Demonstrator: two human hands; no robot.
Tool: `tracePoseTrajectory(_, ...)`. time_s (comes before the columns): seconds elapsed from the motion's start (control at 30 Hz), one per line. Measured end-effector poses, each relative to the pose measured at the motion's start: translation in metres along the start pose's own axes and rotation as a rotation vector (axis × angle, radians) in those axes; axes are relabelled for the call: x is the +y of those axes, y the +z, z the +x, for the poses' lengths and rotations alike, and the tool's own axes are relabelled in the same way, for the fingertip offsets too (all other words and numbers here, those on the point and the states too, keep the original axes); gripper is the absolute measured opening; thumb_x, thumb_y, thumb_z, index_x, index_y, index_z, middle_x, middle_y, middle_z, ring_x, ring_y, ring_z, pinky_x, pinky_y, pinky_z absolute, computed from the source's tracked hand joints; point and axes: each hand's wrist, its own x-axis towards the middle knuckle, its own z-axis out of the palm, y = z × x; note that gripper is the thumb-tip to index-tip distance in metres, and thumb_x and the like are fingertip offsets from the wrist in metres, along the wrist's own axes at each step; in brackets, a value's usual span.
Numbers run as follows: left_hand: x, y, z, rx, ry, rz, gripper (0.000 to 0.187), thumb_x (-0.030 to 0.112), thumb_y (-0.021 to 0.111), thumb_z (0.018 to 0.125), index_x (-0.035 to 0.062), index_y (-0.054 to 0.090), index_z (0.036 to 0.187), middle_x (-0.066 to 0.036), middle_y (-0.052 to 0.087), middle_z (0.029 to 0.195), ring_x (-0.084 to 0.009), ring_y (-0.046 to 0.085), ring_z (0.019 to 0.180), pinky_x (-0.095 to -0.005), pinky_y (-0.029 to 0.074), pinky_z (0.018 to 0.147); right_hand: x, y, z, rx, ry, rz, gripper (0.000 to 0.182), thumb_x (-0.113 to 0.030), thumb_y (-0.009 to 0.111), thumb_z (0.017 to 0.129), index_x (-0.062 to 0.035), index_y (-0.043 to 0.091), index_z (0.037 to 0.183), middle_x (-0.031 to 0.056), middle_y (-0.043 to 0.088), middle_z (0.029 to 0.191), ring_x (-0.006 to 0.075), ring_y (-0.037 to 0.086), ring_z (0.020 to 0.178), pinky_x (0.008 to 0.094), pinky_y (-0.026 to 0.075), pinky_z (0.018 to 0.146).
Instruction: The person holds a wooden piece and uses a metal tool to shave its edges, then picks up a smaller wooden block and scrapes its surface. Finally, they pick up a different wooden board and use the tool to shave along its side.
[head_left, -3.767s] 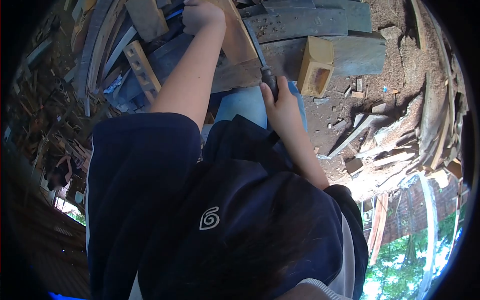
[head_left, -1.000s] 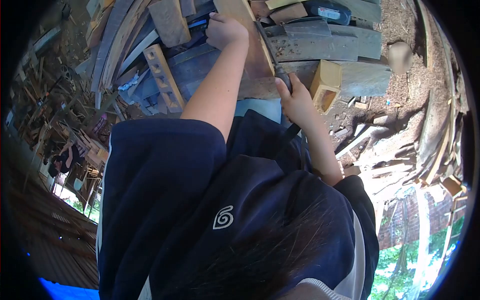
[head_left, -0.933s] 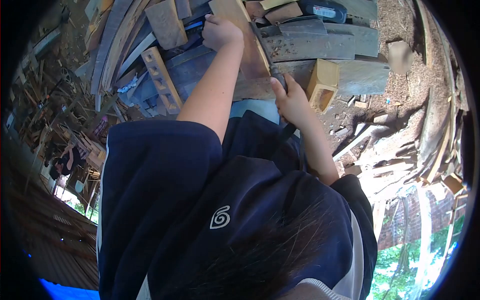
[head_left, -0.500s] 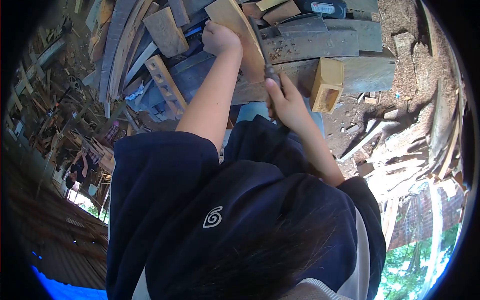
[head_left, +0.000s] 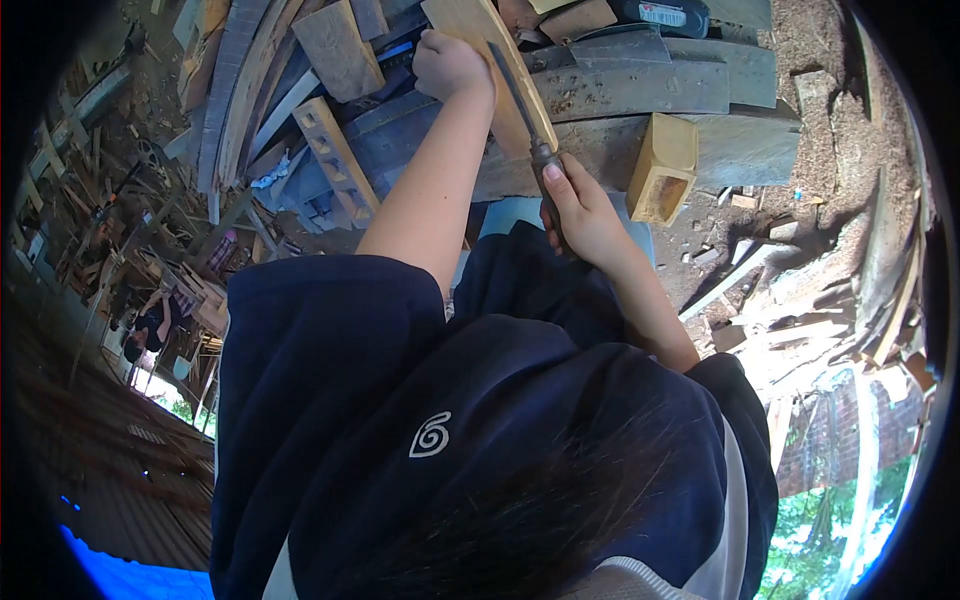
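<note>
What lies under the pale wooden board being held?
Grey weathered planks lie beneath the pale wooden board. The left hand and the file, gripped by the right hand, cover part of it; the underside is hidden.

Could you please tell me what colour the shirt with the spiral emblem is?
The shirt is dark navy blue, with a white spiral emblem; the head view shows it.

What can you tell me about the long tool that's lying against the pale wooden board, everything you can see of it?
The tool is a long, narrow file or rasp, as far as can be told: a dark grey metal blade ending in a darker handle. It lies slanted along the edge of the pale wooden board. The right hand is wrapped round the handle, hiding most of it. The left hand grips the board beside the blade. Its teeth are too small to see.
</note>
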Motion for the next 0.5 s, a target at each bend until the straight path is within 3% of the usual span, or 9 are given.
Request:
tracePoseTrajectory(0.2, 0.008, -0.001, -0.005, 0.035, -0.006, 0.229, 0.056, 0.035, 0.031, 0.102, -0.0079, 0.065, 0.115, -0.025, 0.067, 0.121, -0.0408, 0.066, 0.108, -0.0484, 0.053, 0.095, 0.009, -0.006, 0.0, 0.212, -0.116, 0.077, 0.032, -0.04, 0.042, 0.11, -0.0089, 0.047, 0.105, 0.0028, 0.054, 0.069, 0.011, 0.054, 0.052, 0.027, 0.045, 0.046)
tracePoseTrajectory(0.27, 0.002, 0.002, -0.001, 0.048, 0.021, 0.24, 0.057, 0.035, 0.025, 0.105, -0.0037, 0.067, 0.111, -0.026, 0.069, 0.113, -0.0496, 0.058, 0.109, -0.0559, 0.041, 0.1, 0.005, -0.01, -0.012, 0.283, -0.115, 0.064, 0.029, -0.038, 0.044, 0.109, -0.0089, 0.047, 0.105, 0.0034, 0.055, 0.071, 0.0113, 0.054, 0.053, 0.0275, 0.047, 0.048)
tracePoseTrajectory(0.3, 0.001, 0.003, 0.002, 0.037, 0.031, 0.232, 0.057, 0.035, 0.025, 0.105, -0.0037, 0.067, 0.111, -0.026, 0.069, 0.113, -0.0496, 0.058, 0.109, -0.0559, 0.041, 0.1, 0.006, -0.013, -0.018, 0.294, -0.128, 0.066, 0.029, -0.038, 0.044, 0.109, -0.0089, 0.047, 0.105, 0.0034, 0.055, 0.071, 0.0113, 0.054, 0.053, 0.0275, 0.047, 0.048)
tracePoseTrajectory(0.37, -0.005, 0.001, 0.007, 0.044, 0.076, 0.327, 0.057, 0.037, 0.03, 0.103, -0.0053, 0.067, 0.112, -0.023, 0.07, 0.116, -0.0417, 0.066, 0.106, -0.0502, 0.052, 0.094, 0.015, -0.021, -0.031, 0.336, -0.25, 0.126, 0.031, -0.034, 0.047, 0.109, -0.0045, 0.048, 0.116, 0.0045, 0.056, 0.07, 0.0112, 0.057, 0.055, 0.0273, 0.047, 0.049)
tracePoseTrajectory(0.5, -0.012, -0.006, 0.016, 0.018, 0.213, 0.403, 0.056, 0.038, 0.032, 0.104, -0.006, 0.067, 0.109, -0.026, 0.069, 0.115, -0.0418, 0.066, 0.107, -0.05, 0.052, 0.092, 0.025, -0.034, -0.067, 0.507, -0.314, 0.2, 0.03, -0.033, 0.047, 0.109, -0.0046, 0.048, 0.117, 0.0053, 0.058, 0.072, 0.0112, 0.057, 0.055, 0.027, 0.048, 0.049)
